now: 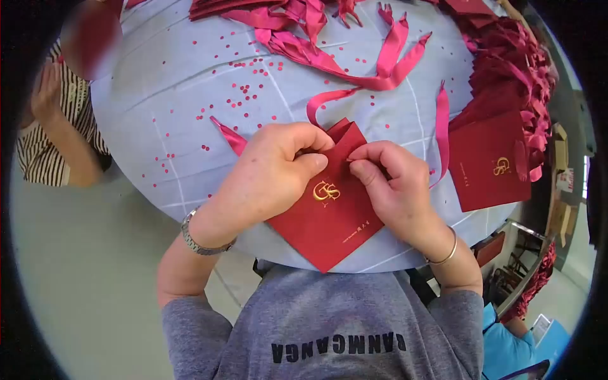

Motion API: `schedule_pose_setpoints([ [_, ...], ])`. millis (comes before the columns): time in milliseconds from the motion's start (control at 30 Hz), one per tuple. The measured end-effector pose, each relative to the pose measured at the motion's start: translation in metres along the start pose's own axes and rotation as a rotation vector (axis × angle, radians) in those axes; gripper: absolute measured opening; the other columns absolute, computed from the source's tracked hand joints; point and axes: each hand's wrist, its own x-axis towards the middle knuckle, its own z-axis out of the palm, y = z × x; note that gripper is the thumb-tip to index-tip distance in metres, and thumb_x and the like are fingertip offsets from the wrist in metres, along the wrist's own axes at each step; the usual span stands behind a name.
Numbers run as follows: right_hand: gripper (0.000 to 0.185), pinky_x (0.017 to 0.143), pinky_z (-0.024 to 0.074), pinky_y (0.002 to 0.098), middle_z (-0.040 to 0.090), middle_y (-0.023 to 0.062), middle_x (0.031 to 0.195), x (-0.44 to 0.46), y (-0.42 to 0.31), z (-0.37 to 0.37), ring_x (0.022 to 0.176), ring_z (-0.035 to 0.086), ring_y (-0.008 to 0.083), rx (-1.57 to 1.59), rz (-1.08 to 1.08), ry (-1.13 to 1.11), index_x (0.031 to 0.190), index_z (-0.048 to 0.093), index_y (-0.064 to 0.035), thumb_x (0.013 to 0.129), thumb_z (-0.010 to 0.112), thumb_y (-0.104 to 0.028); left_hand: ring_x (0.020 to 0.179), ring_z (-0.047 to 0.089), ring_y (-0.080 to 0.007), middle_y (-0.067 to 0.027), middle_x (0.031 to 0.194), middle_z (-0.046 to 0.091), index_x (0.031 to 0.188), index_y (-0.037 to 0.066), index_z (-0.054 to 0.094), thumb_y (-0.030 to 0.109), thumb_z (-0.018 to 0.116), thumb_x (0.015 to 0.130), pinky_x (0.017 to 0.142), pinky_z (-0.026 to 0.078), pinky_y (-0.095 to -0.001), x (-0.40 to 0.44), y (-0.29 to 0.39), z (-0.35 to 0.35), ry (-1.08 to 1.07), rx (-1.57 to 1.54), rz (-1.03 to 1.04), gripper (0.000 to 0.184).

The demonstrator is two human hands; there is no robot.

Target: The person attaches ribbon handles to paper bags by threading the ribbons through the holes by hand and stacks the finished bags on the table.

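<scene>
A red paper bag (326,218) with a gold logo lies tilted at the near edge of the table, its top end pointing away from me. My left hand (278,168) pinches at the bag's upper left edge, thumb and forefinger together. At the upper right edge, my right hand (396,183) has its thumb and forefinger closed on something small that I cannot make out. A pink ribbon (229,136) sticks out beyond my left hand. Another ribbon (329,98) curls down towards the bag's top.
Loose pink ribbons (386,63) and small red dots (244,95) lie on the pale blue tablecloth (183,126). A finished-looking red bag (487,161) and a heap of ribboned bags (513,69) are at the right. A person in stripes (73,120) sits at the left.
</scene>
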Motion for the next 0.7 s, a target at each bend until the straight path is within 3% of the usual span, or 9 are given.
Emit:
schedule_pose_setpoints([
  [33, 0.009, 0.065, 0.0502, 0.0278, 0.068, 0.0098, 0.081, 0.000, 0.001, 0.001, 0.072, 0.064, 0.0153, 0.004, 0.010, -0.002, 0.092, 0.065, -0.0002, 0.085, 0.066, -0.003, 0.076, 0.059, -0.0098, -0.0050, 0.084, 0.065, 0.097, -0.004, 0.063, 0.001, 0.060, 0.084, 0.069, 0.047, -0.0256, 0.001, 0.002, -0.002, -0.045, -0.023, -0.068, 0.015],
  [67, 0.009, 0.063, 0.0503, 0.0321, 0.066, 0.0115, 0.079, 0.001, 0.002, 0.003, 0.071, 0.065, 0.0222, 0.001, 0.000, 0.023, 0.090, 0.064, -0.0020, 0.083, 0.067, -0.006, 0.079, 0.053, -0.0034, 0.0029, 0.086, 0.061, 0.098, -0.004, 0.061, -0.002, 0.060, 0.086, 0.070, 0.045, -0.0206, 0.002, 0.002, -0.003, -0.089, -0.046, -0.134, 0.012],
  [100, 0.010, 0.061, 0.0505, 0.0363, 0.065, 0.0133, 0.078, 0.001, 0.002, 0.004, 0.070, 0.065, 0.0291, -0.001, -0.010, 0.048, 0.087, 0.064, -0.0037, 0.081, 0.069, -0.010, 0.079, 0.053, -0.0034, 0.0029, 0.086, 0.061, 0.098, -0.004, 0.061, -0.002, 0.060, 0.086, 0.070, 0.045, -0.0206, 0.002, 0.002, -0.003, -0.096, -0.045, -0.142, 0.012],
  [200, 0.010, 0.060, 0.0505, 0.0361, 0.065, 0.0122, 0.077, 0.002, 0.003, 0.005, 0.069, 0.065, 0.0285, -0.010, -0.015, 0.063, 0.086, 0.065, -0.0045, 0.080, 0.069, -0.011, 0.082, 0.054, -0.0039, 0.0023, 0.088, 0.062, 0.099, -0.004, 0.061, -0.002, 0.060, 0.086, 0.073, 0.046, -0.0211, 0.004, -0.003, -0.002, -0.112, -0.062, -0.138, 0.014],
  [267, 0.010, 0.059, 0.0504, 0.0360, 0.065, 0.0119, 0.076, 0.003, 0.002, 0.006, 0.068, 0.065, 0.0282, -0.013, -0.007, 0.069, 0.085, 0.065, -0.0047, 0.080, 0.070, -0.011, 0.070, 0.059, -0.0101, -0.0086, 0.078, 0.067, 0.096, -0.004, 0.063, 0.003, 0.061, 0.083, 0.065, 0.048, -0.0268, 0.004, -0.011, 0.001, -0.026, -0.101, 0.009, 0.015],
  [433, 0.010, 0.057, 0.0501, 0.0359, 0.065, 0.0114, 0.075, 0.004, -0.001, 0.004, 0.066, 0.065, 0.0276, -0.021, -0.031, 0.078, 0.083, 0.065, -0.0051, 0.079, 0.071, -0.012, 0.072, 0.060, -0.0102, -0.0095, 0.080, 0.068, 0.097, -0.005, 0.063, 0.003, 0.062, 0.083, 0.065, 0.048, -0.0275, 0.004, -0.009, 0.002, -0.028, -0.108, -0.017, 0.016],
  [500, 0.008, 0.060, 0.0493, 0.0265, 0.067, 0.0087, 0.075, 0.005, -0.003, 0.002, 0.066, 0.064, 0.0146, -0.083, -0.049, 0.040, 0.086, 0.066, -0.0002, 0.081, 0.071, -0.004, 0.072, 0.061, -0.0102, -0.0097, 0.080, 0.068, 0.098, -0.005, 0.063, 0.003, 0.062, 0.083, 0.066, 0.049, -0.0278, 0.004, -0.010, 0.003, -0.024, -0.099, 0.002, 0.017],
  [700, 0.010, 0.056, 0.0472, 0.0245, 0.065, 0.0063, 0.069, 0.003, -0.011, 0.002, 0.060, 0.060, 0.0095, -0.101, -0.042, 0.052, 0.088, 0.065, -0.0009, 0.079, 0.070, -0.001, 0.069, 0.063, -0.0152, -0.0119, 0.078, 0.067, 0.094, -0.003, 0.062, 0.001, 0.062, 0.081, 0.064, 0.049, -0.0297, -0.001, -0.006, 0.007, -0.034, -0.059, 0.070, 0.013],
])
